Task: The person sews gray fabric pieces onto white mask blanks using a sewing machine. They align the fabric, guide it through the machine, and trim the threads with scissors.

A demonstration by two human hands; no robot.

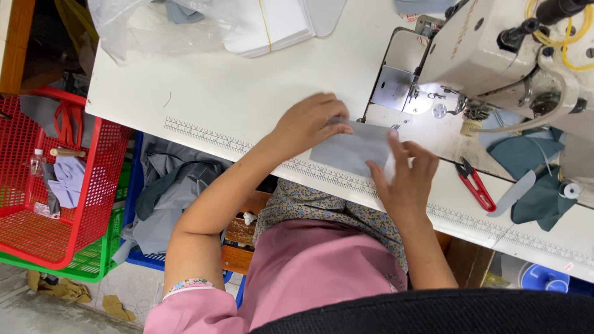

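Two hands are laid flat on one grey fabric piece at the near edge of the white table, just above the printed ruler strip. The left hand is spread open with its fingers pressed on the piece's upper left corner; the right hand is open too, its fingers pressed on the right end. Nothing is gripped by either hand. The step in hand is judged to be alignment of the piece ahead of stitching. The next move is judged to call for a straight slide toward the needle area, with the edge kept square and both hands kept flat. The long axis of the piece runs left to right, roughly parallel to the ruler strip, with its right end pointed toward the sewing machine. Red thread snips lie to the right, near dark teal fabric scraps. Farther off, a stack of white pieces is seen.
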